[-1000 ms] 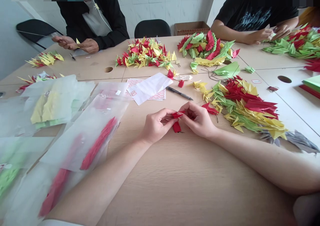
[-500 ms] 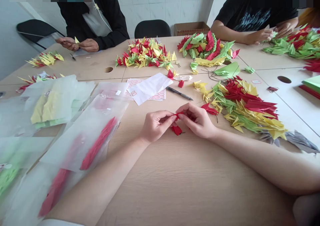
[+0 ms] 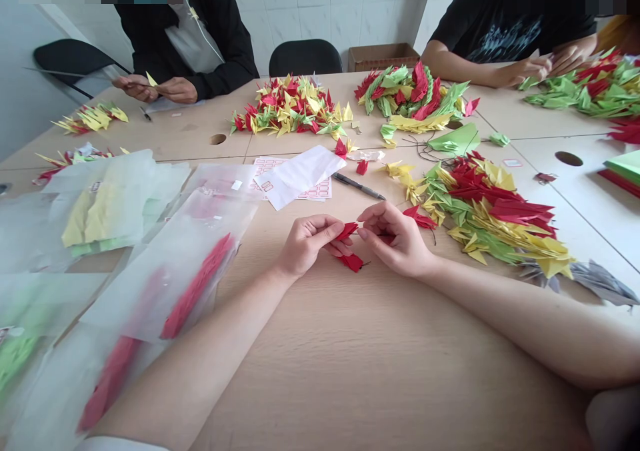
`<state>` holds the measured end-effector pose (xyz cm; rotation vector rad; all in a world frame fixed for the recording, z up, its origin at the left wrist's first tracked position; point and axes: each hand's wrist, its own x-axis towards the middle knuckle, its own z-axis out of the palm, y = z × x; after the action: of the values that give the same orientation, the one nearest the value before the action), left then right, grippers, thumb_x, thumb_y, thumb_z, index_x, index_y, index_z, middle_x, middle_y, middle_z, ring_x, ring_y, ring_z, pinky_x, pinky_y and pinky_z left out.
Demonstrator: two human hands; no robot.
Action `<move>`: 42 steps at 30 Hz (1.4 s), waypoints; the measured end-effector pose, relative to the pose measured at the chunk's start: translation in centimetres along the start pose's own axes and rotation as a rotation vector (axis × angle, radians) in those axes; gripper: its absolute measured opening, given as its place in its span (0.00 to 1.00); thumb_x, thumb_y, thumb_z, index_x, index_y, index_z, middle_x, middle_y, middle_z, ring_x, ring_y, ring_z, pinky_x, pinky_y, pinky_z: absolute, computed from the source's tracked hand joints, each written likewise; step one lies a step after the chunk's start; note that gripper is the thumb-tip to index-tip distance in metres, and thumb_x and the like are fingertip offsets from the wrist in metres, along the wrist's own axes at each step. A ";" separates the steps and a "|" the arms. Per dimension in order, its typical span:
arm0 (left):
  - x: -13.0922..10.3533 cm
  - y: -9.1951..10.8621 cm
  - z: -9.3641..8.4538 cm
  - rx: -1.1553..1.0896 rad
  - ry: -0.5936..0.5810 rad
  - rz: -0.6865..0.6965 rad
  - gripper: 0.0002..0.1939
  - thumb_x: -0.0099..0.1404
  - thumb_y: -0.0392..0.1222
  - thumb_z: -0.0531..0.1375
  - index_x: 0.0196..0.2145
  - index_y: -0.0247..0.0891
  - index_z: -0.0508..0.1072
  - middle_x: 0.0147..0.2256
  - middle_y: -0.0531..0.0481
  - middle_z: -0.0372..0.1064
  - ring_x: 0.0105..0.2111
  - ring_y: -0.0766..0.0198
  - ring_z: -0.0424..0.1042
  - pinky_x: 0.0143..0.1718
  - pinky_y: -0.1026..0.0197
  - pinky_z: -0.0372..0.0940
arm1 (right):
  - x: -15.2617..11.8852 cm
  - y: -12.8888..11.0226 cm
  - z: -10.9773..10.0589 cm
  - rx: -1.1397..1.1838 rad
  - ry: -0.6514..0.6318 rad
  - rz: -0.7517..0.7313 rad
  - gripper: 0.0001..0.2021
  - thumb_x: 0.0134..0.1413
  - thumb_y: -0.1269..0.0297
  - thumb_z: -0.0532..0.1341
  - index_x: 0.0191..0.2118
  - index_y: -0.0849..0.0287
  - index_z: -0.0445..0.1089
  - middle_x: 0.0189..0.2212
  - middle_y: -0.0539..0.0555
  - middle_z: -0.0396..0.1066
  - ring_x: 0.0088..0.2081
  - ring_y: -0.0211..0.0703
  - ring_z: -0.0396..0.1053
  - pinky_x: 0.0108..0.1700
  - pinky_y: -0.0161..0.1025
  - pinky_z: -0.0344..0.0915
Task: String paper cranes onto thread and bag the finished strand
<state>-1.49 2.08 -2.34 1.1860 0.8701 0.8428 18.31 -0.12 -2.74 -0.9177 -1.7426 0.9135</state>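
Observation:
My left hand (image 3: 309, 243) pinches a small folded red paper piece (image 3: 347, 230) between thumb and fingers. Just right of it is my right hand (image 3: 395, 239), its fingers curled; a bit of red shows behind them, and what they hold is hard to make out. Another red folded piece (image 3: 352, 262) with a dark thread end hangs or lies below the fingers. Beyond my right hand lies a red folded paper (image 3: 420, 217) beside a long bundle of green, yellow and red folded papers (image 3: 500, 211).
Clear bags (image 3: 200, 224) of folded paper cover the left. A black pen (image 3: 359, 187) and white papers (image 3: 300, 174) lie ahead. Farther back are a mixed paper pile (image 3: 293, 108) and a coiled bundle (image 3: 410, 94). Two people sit across the table (image 3: 360, 364), their hands busy with paper.
My right fingers have come away from the red piece, which stays in my left hand. A small gap now shows between my hands. The right person's hands have shifted slightly.

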 end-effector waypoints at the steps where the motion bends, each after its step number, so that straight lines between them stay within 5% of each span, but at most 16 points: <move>1: 0.0 0.0 0.0 -0.006 -0.006 -0.001 0.16 0.61 0.50 0.65 0.32 0.31 0.76 0.29 0.45 0.78 0.24 0.63 0.77 0.25 0.65 0.71 | 0.0 0.0 0.0 -0.005 -0.005 0.002 0.06 0.62 0.63 0.60 0.42 0.57 0.63 0.25 0.47 0.62 0.22 0.33 0.56 0.22 0.32 0.54; 17: 0.1 0.0 0.0 -0.002 0.012 -0.006 0.16 0.60 0.51 0.65 0.31 0.32 0.76 0.28 0.46 0.77 0.23 0.63 0.76 0.25 0.65 0.69 | 0.2 0.2 0.0 -0.143 -0.021 -0.055 0.07 0.59 0.65 0.62 0.42 0.58 0.66 0.21 0.43 0.53 0.21 0.32 0.50 0.22 0.32 0.51; 23: 0.1 0.1 0.0 0.031 0.001 0.055 0.15 0.62 0.49 0.64 0.28 0.33 0.73 0.24 0.50 0.73 0.17 0.71 0.68 0.20 0.68 0.62 | 0.4 -0.1 0.0 -0.302 0.127 -0.158 0.02 0.60 0.69 0.60 0.36 0.58 0.69 0.25 0.49 0.66 0.25 0.36 0.59 0.27 0.34 0.57; 28: 0.2 0.0 0.0 0.054 -0.033 0.053 0.14 0.63 0.49 0.63 0.29 0.33 0.73 0.24 0.50 0.73 0.16 0.72 0.63 0.18 0.68 0.56 | 0.5 0.1 0.0 -0.306 0.220 -0.095 0.02 0.61 0.69 0.59 0.37 0.57 0.69 0.26 0.50 0.66 0.24 0.36 0.59 0.26 0.35 0.56; 35: 0.3 -0.2 -0.2 0.015 -0.041 0.032 0.15 0.63 0.50 0.63 0.30 0.34 0.73 0.25 0.50 0.73 0.17 0.72 0.63 0.18 0.68 0.55 | 0.1 -0.1 -0.1 -0.118 0.031 -0.067 0.03 0.60 0.68 0.61 0.38 0.58 0.64 0.22 0.44 0.56 0.21 0.32 0.50 0.23 0.33 0.50; 42: 0.3 -0.3 -0.3 0.050 -0.051 0.048 0.15 0.64 0.50 0.63 0.29 0.34 0.73 0.26 0.51 0.73 0.18 0.72 0.63 0.19 0.67 0.56 | 0.1 0.1 0.0 -0.180 0.028 -0.091 0.04 0.59 0.69 0.61 0.37 0.58 0.63 0.21 0.44 0.56 0.21 0.31 0.50 0.22 0.31 0.49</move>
<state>-1.56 2.44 -2.69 1.2710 0.8277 0.8308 18.29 0.03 -2.78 -0.9532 -1.8491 0.6895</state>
